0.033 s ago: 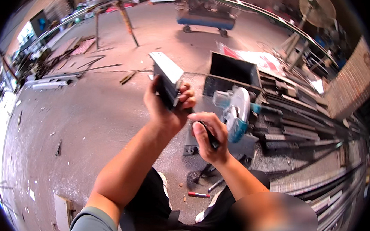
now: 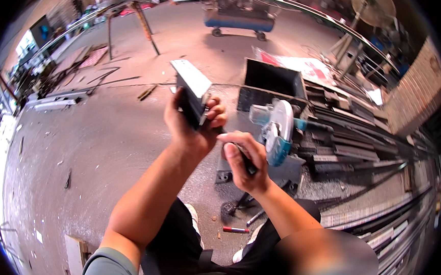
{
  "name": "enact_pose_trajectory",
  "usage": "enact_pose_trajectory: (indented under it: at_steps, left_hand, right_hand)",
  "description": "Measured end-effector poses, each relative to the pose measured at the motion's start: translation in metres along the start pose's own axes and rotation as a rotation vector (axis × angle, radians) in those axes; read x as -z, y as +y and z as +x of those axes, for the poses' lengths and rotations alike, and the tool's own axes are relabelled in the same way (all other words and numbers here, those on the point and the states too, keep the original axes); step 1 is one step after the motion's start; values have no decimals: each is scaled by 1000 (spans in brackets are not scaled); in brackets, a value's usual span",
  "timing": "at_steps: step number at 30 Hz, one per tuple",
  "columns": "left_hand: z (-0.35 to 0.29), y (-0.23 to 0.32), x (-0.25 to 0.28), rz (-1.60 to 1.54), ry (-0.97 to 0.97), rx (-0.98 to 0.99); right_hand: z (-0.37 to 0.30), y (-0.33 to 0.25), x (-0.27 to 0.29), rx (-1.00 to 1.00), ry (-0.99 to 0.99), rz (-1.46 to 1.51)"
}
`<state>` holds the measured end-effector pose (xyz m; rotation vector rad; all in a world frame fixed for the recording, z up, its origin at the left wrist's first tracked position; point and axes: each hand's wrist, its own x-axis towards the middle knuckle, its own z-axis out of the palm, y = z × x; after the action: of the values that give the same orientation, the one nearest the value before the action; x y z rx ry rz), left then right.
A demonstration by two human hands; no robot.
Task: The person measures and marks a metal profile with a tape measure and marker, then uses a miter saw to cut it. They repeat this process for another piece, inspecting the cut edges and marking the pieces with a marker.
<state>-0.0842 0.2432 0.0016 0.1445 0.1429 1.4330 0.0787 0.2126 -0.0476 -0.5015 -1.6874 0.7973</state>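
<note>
My left hand is closed around a short piece of metal profile, with a white face on top and a dark side. The piece is held up in front of me, tilted, its far end pointing up and left. Just below and to the right, my right hand grips a black-handled tool. Its thin front end points toward the near end of the profile, and my left fingers partly hide it. Whether the tool touches the profile I cannot tell.
A cut-off saw with a pale guard stands right of my hands, before a dark open metal box. Metal bars lie piled at right. A red marker lies between my feet. A wheeled blue compressor stands farther off.
The whole view shifts slightly, so everything sits a little farther left and up. Both hands keep the same holds.
</note>
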Motion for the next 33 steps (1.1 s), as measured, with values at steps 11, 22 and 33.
enact_pose_trajectory:
  at_steps: [11, 22, 33]
  left_hand:
    - [8, 12, -1, 313, 187, 63]
    - [23, 11, 11, 364, 290, 87]
    - [20, 11, 10, 165, 151, 35]
  right_hand:
    - [5, 13, 19, 546, -285, -624]
    - [-2, 15, 19, 512, -302, -694]
    - [0, 17, 11, 456, -153, -519]
